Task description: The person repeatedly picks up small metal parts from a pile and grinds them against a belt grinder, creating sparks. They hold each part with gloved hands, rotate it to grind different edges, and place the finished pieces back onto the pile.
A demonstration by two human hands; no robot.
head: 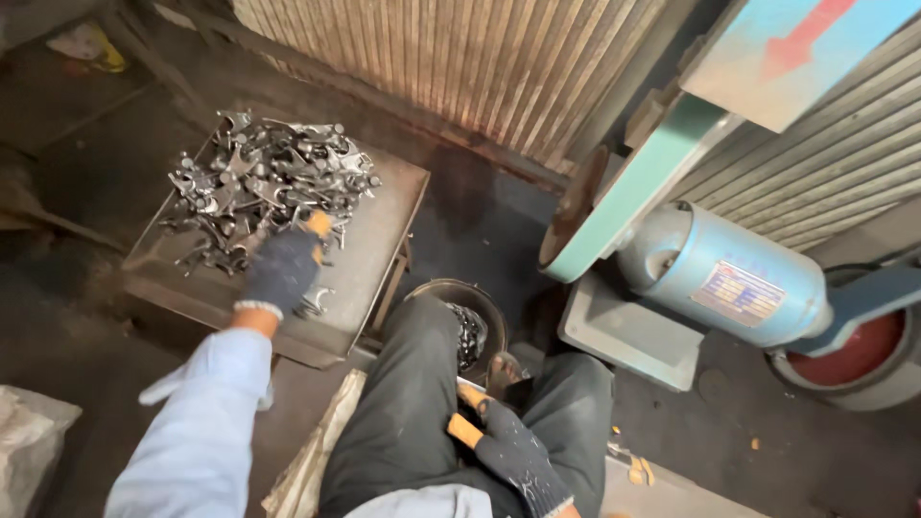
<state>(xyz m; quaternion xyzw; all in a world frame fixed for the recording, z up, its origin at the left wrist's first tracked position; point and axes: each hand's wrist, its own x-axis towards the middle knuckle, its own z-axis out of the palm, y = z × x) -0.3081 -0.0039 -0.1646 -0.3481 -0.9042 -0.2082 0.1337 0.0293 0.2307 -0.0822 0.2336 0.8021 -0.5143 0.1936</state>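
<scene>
Fingers of left hand (284, 267) curled down onto pile of metal parts (261, 182) on tray (379, 240), grasp unclear; right hand (508, 446) rests half-curled, empty, on trouser leg (408, 412).

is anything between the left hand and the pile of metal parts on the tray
Nothing visible. The gloved left hand is already at the near edge of the pile of metal parts on the tray, fingertips among the pieces. The right hand rests between the knees, away from it.

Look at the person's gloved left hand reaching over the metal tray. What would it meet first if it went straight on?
Probably the heap of grey metal parts: the left hand points up at it, fingertips already at its edge.
</scene>
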